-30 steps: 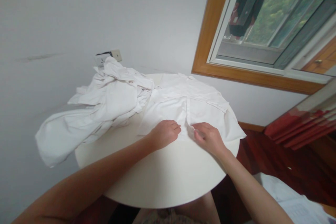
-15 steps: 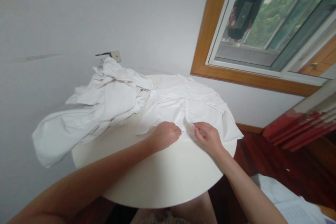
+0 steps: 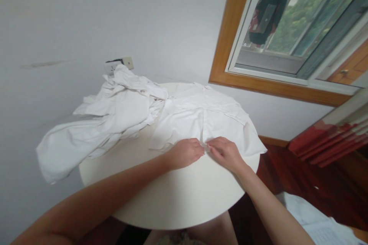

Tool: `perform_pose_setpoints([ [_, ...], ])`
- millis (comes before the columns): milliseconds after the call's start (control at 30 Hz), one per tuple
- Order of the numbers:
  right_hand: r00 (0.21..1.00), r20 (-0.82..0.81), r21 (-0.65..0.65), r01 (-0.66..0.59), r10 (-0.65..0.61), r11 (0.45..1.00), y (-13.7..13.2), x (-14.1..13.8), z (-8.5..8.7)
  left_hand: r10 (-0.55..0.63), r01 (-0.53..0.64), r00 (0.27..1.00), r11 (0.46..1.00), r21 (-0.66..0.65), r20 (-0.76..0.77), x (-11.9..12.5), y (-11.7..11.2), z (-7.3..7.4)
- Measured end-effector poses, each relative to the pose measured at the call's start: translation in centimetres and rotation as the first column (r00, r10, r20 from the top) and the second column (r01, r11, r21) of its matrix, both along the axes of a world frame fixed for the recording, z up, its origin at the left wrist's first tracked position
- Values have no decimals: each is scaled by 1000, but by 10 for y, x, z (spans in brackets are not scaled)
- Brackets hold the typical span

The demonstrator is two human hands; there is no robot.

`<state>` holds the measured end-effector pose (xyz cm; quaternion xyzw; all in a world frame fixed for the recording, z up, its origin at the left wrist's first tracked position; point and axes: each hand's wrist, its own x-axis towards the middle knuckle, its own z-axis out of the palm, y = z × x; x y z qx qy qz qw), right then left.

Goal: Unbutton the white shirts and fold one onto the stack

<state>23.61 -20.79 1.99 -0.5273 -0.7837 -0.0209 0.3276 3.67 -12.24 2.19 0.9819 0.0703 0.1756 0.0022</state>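
A white shirt lies spread on the round cream table, its front placket running toward me. At its near hem, my left hand is closed on the left front edge beside the placket. My right hand pinches the other front edge just to the right, and the two sets of fingertips nearly meet. The fingers hide the bit of cloth between them. To the left, a heap of crumpled white garments sits on the table, part of it hanging over the left side.
A wall with a socket stands behind the table. At the upper right is a wood-framed window. A red and white curtain hangs at the right, and white cloth or paper lies low at the right.
Both hands have come closer together at the hem. The left moved right and slightly toward me, the right moved slightly left, bringing the two front edges together.
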Motion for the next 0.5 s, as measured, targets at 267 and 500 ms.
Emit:
perform_pose_setpoints([
  [267, 997, 19, -19, -79, 79, 997, 0, -1, 0, 27, -26, 1000, 997, -79, 14, -66, 31, 22],
  [500, 986, 67, -97, -146, 153, 985, 5, 3, -8, 433, -434, 901, 901, -16, -34, -104, 33, -1],
])
